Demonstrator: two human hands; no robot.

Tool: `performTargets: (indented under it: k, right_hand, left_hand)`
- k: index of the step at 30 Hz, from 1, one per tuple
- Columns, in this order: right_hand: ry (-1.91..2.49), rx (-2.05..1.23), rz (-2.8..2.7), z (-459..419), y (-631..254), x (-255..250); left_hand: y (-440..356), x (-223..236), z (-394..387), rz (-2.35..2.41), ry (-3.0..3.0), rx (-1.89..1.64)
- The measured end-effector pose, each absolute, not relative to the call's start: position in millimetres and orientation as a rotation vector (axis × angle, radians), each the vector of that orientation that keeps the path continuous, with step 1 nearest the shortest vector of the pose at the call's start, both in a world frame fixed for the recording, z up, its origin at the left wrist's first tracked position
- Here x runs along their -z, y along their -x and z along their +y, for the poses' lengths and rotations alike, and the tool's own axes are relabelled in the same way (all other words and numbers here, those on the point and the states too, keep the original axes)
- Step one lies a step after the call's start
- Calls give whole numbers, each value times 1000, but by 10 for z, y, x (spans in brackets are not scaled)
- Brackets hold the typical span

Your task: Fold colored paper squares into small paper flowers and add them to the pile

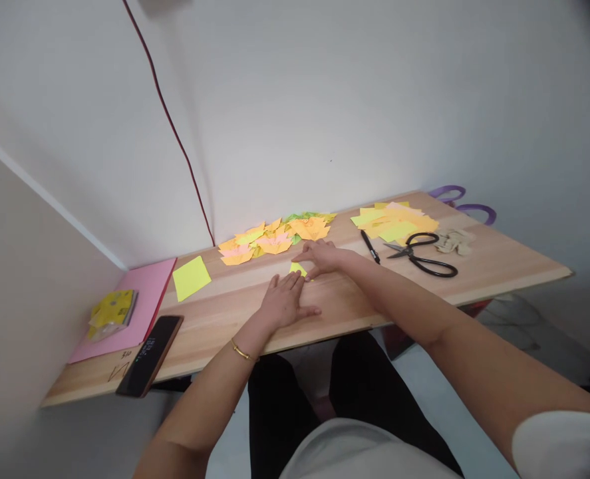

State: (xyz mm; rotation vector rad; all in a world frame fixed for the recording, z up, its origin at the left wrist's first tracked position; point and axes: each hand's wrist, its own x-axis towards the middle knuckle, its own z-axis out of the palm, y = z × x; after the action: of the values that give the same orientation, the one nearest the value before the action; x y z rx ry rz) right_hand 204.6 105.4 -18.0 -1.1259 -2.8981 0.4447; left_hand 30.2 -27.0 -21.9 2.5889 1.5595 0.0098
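Observation:
A small folded piece of yellow paper lies on the wooden tabletop between my hands, partly covered by fingers. My left hand rests flat with its fingertips on the paper's near side and its thumb stretched out to the right. From the right, my right hand reaches over the same paper. Its index finger is extended along the far side and its thumb sits apart at the near right. Just behind lies a row of folded orange, pink, yellow and green paper shapes.
At left are a flat yellow sheet, a pink folder bearing a yellow packet, and a phone over the front edge. At right lie loose paper sheets, a black pen, black-handled scissors and purple handles.

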Motion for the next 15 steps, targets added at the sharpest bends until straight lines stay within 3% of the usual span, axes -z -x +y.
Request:
performTargets:
  k: [15]
  right_hand:
    - [1210,-390,-2813,867,-2128,228]
  left_hand:
    - [-292,200,-214,1590,-2488,126]
